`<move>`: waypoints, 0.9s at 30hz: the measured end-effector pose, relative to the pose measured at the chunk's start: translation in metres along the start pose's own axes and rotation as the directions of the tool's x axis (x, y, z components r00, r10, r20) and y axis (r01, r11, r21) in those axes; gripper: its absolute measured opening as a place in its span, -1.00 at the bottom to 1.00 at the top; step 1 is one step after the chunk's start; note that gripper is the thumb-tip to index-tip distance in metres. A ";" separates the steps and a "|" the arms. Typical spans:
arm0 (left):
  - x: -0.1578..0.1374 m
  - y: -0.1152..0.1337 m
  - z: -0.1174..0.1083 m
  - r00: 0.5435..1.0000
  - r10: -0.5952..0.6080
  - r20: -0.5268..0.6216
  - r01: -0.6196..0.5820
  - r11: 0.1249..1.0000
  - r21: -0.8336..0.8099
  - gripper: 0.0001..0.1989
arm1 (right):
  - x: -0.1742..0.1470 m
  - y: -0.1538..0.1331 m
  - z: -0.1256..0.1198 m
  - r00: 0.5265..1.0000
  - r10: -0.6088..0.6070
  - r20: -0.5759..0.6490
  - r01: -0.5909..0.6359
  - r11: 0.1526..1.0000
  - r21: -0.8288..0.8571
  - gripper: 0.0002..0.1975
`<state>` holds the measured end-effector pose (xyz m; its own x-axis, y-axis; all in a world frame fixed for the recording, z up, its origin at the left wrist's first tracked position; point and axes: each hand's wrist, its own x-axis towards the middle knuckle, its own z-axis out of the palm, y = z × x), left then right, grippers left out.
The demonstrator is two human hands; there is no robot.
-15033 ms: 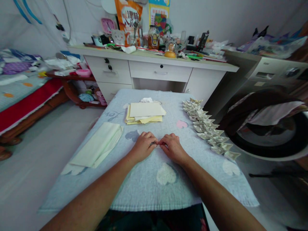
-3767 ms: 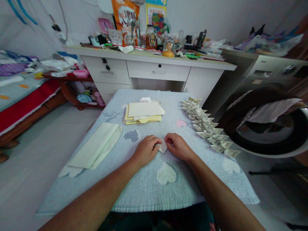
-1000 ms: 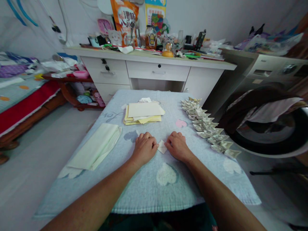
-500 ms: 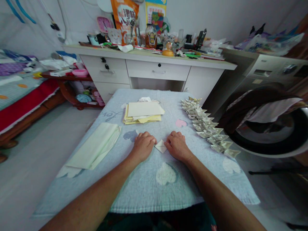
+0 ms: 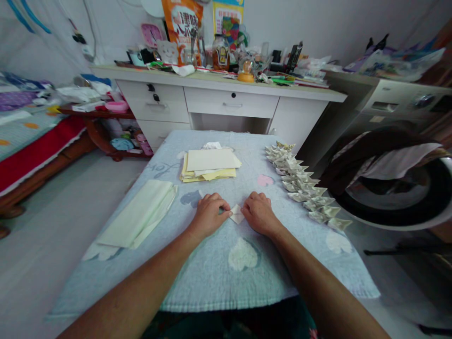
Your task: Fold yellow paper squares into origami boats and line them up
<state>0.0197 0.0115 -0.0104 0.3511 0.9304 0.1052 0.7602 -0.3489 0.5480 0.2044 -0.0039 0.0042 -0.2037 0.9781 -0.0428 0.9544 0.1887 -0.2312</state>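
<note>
Between my hands lies a small folded paper (image 5: pixel 237 215), pale and diamond-shaped, on the blue cloth. My left hand (image 5: pixel 211 213) is closed, with thumb and forefinger pinching the paper's left corner. On the opposite side my right hand (image 5: pixel 259 210) has its fingers curled together and grips the right corner. A stack of cream and yellow paper sheets (image 5: pixel 211 161) sits beyond my hands. Larger folded pale green sheets (image 5: pixel 141 214) rest to the left. Along the right edge stand several folded paper boats (image 5: pixel 300 181) in a slanting row.
The cloth-covered table (image 5: pixel 243 287) has a white crumpled tissue (image 5: pixel 212 145) behind the stack. A cluttered white desk (image 5: pixel 233 96) stands behind it. To the right is a washing machine (image 5: pixel 395 101) with its door open and clothes hanging out; a bed (image 5: pixel 38 136) is at left.
My left thumb and forefinger have shifted slightly and now pinch the paper's left corner more visibly. The paper moved barely, and my right hand stayed in place.
</note>
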 end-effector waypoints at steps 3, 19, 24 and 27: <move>0.000 0.002 -0.002 1.000 -0.010 -0.003 0.010 1.000 -0.019 -0.92 | 0.000 0.000 0.000 1.000 -0.005 -0.009 0.005 1.000 -0.003 -0.77; 0.000 0.008 0.001 0.998 -0.054 -0.025 0.055 0.998 0.027 -0.91 | 0.000 -0.002 0.002 1.000 0.002 -0.026 -0.002 0.999 -0.033 -0.72; -0.001 0.006 0.002 0.999 -0.035 -0.028 0.036 0.998 0.044 -0.93 | -0.001 -0.003 0.001 1.000 0.000 -0.030 -0.001 0.999 -0.033 -0.67; -0.002 0.004 0.003 0.999 0.034 -0.042 -0.034 0.999 0.017 -0.74 | -0.001 -0.003 0.002 1.000 0.007 -0.026 -0.008 0.999 -0.038 -0.66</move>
<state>0.0237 0.0082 -0.0113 0.3536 0.9218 0.1589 0.7571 -0.3818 0.5301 0.2011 -0.0059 0.0033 -0.1916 0.9813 -0.0186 0.9636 0.1845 -0.1936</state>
